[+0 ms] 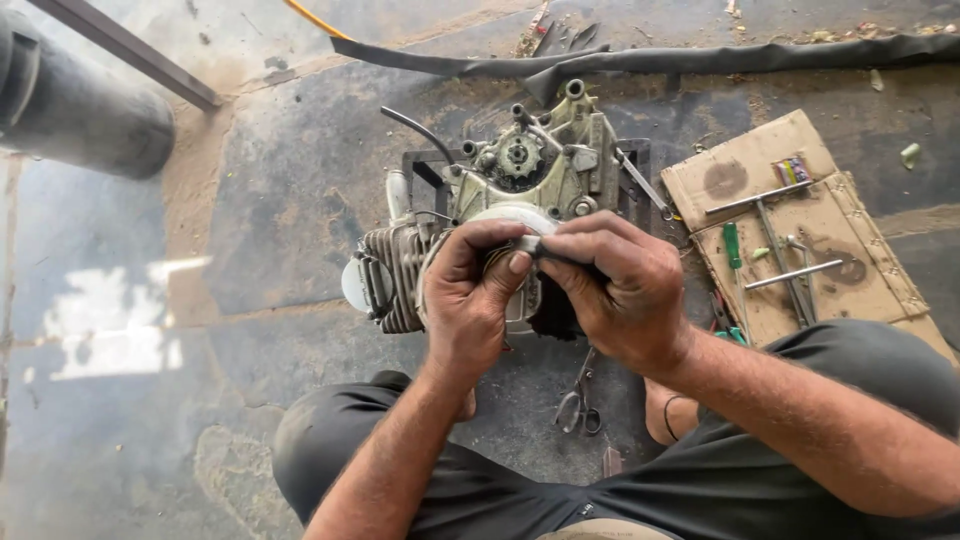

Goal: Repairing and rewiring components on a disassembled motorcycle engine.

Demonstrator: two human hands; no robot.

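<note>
Pinching one small dark tool [548,252], both hands [545,290] work over an engine [520,180] on stained concrete floor [280,190].

Looks like a small roadside-type repair workshop, the kind where all the work happens on the ground. The floor [300,180] is stained, cracked concrete with dirt and grit everywhere. A stripped-down small engine [500,200] sits right on it on a metal frame. A flattened piece of cardboard [850,270] serves as a tool mat, with T-handle wrenches [760,205] and a green screwdriver [733,245] on it. Pliers [578,405] lie on the floor, and a black rubber strip [700,57] runs behind the engine.
</note>
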